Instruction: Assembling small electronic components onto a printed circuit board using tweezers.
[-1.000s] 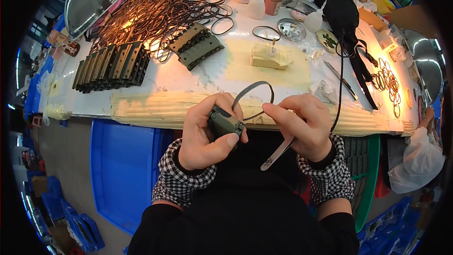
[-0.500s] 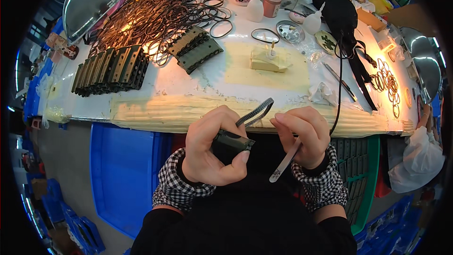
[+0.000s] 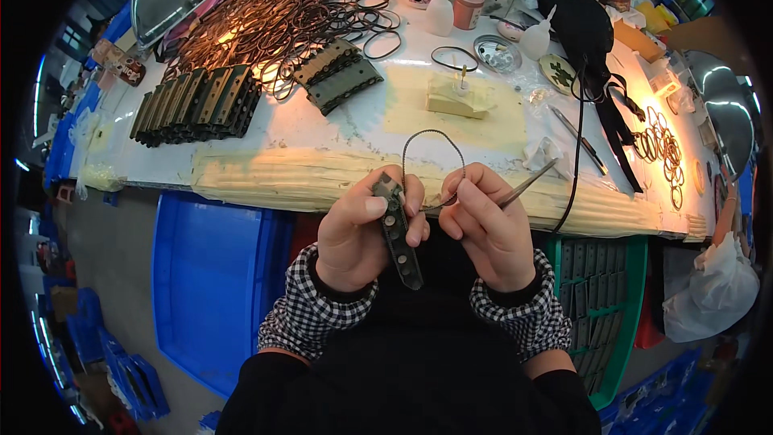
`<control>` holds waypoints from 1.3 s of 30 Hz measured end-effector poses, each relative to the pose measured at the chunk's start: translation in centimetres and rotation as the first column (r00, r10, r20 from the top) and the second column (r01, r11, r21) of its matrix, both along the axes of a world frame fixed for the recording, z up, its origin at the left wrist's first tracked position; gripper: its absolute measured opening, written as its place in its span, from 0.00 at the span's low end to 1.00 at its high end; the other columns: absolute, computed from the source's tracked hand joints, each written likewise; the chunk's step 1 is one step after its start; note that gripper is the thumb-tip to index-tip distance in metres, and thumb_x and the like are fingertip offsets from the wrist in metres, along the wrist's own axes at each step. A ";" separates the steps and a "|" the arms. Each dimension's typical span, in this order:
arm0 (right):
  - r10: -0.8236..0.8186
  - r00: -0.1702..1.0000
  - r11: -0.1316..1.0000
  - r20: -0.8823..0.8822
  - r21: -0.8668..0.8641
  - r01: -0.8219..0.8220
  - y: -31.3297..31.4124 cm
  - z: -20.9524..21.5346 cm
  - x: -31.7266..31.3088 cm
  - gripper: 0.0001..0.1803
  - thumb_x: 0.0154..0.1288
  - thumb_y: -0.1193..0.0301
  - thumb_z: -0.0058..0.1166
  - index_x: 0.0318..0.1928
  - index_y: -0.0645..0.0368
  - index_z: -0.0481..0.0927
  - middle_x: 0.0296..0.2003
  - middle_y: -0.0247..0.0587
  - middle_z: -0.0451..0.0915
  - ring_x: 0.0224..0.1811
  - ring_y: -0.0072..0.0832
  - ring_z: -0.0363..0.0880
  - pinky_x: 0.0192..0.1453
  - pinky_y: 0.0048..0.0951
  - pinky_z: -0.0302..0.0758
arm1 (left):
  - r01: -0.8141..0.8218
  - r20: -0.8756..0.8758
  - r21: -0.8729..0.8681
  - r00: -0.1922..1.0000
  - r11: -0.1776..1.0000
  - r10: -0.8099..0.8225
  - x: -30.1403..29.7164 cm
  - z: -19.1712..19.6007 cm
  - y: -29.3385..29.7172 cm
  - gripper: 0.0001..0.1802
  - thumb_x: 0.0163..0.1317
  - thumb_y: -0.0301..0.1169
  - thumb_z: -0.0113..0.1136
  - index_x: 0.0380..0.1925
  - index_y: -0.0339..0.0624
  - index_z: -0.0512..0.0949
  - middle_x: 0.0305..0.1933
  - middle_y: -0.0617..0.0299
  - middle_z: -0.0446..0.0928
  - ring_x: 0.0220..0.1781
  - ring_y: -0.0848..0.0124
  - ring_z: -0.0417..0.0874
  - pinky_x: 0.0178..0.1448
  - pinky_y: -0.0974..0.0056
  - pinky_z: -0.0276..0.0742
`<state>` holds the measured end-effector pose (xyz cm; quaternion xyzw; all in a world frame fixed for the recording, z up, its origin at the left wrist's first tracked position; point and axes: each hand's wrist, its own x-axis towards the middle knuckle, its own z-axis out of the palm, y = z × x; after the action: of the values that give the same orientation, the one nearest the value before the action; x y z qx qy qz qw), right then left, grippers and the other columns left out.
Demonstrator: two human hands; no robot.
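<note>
From where I stood, both hands were up at the near edge of the table (image 3: 358,137), close together but apart. Left hand (image 3: 350,234) closed on a dark green piece (image 3: 400,246), thumb on its upper part, fingers behind; the piece hung tilted in front of the dark clothing, its lower end leaning right, a row of round studs along the face. Right hand (image 3: 493,234): thumb and forefinger pinched together on a thin dark cord (image 3: 433,131), which arched up in a loop between the two hands; whether its left end was fixed to the piece, I could not tell. Same hand also kept metal tweezers (image 3: 531,182) among its fingers, the slim end slanting up and right. Beyond, on the left, similar green pieces stood in a packed row (image 3: 193,109), a smaller group (image 3: 336,79) beside it, and behind them a tangled heap of loops (image 3: 250,24). Mid-table, a yellowish block (image 3: 457,97) with a single loop (image 3: 453,50) lying just behind it. Further right, a round dish (image 3: 497,54) and a black pouch (image 3: 576,24). Below table level, a blue tray (image 3: 205,290) at left; at right, a green crate (image 3: 632,298) holding rows of dark pieces
</note>
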<state>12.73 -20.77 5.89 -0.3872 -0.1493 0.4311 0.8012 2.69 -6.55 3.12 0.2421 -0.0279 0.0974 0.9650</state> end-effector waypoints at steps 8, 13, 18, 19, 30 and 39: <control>0.110 0.967 0.992 -0.230 0.085 -0.093 -0.4 -1.1 1.2 0.13 0.75 0.64 0.46 0.36 0.60 0.76 0.14 0.20 0.57 0.12 0.11 0.46 0.29 0.19 0.60 | -0.011 0.032 -0.070 0.999 0.997 0.013 0.2 -0.4 0.6 0.14 0.58 0.39 0.58 0.34 0.41 0.70 0.53 0.45 0.72 0.33 0.65 0.79 0.47 0.59 0.73; 0.132 0.964 0.989 -0.229 0.097 -0.113 -0.8 -1.3 1.7 0.14 0.75 0.64 0.46 0.36 0.60 0.76 0.15 0.21 0.59 0.12 0.11 0.47 0.29 0.19 0.60 | 0.028 0.096 0.005 0.995 1.000 -0.028 0.3 0.0 0.8 0.14 0.56 0.38 0.60 0.34 0.41 0.69 0.53 0.43 0.72 0.33 0.65 0.79 0.45 0.59 0.73; 0.118 0.971 0.991 -0.207 0.079 -0.104 -1.0 -1.3 2.2 0.12 0.75 0.66 0.46 0.37 0.61 0.75 0.18 0.23 0.68 0.12 0.10 0.48 0.30 0.19 0.62 | 0.043 0.090 0.059 0.995 0.997 -0.048 0.6 -0.4 0.8 0.15 0.57 0.37 0.59 0.36 0.41 0.69 0.53 0.43 0.73 0.34 0.66 0.80 0.46 0.60 0.73; 0.079 0.978 0.996 -0.195 0.059 -0.069 -1.0 -1.1 2.2 0.11 0.74 0.67 0.47 0.37 0.61 0.75 0.20 0.25 0.71 0.13 0.10 0.49 0.30 0.19 0.63 | 0.014 0.067 0.085 0.998 0.996 -0.020 0.7 -0.3 0.7 0.14 0.58 0.37 0.59 0.37 0.40 0.69 0.52 0.43 0.74 0.35 0.67 0.80 0.46 0.61 0.74; -0.274 0.820 0.936 0.502 -0.055 0.346 -1.6 -0.3 1.9 0.08 0.66 0.80 0.56 0.44 0.70 0.77 0.38 0.43 0.83 0.37 0.19 0.81 0.44 0.17 0.75 | -0.170 -0.254 0.255 0.938 0.952 0.236 0.8 1.4 0.3 0.21 0.68 0.34 0.47 0.57 0.34 0.66 0.45 0.52 0.77 0.45 0.65 0.79 0.62 0.54 0.74; -0.216 0.802 0.923 0.557 -0.152 0.354 -1.2 -0.4 1.6 0.07 0.66 0.78 0.57 0.43 0.70 0.80 0.36 0.40 0.84 0.34 0.15 0.79 0.39 0.15 0.71 | -0.122 -0.107 0.645 0.963 0.754 0.247 0.2 1.3 0.8 0.31 0.71 0.24 0.47 0.71 0.31 0.50 0.61 0.54 0.68 0.62 0.68 0.71 0.65 0.63 0.69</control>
<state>14.36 -21.96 5.52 -0.6060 -0.2487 0.1962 0.7297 2.87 -5.78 4.38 0.5621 0.0551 0.1544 0.8107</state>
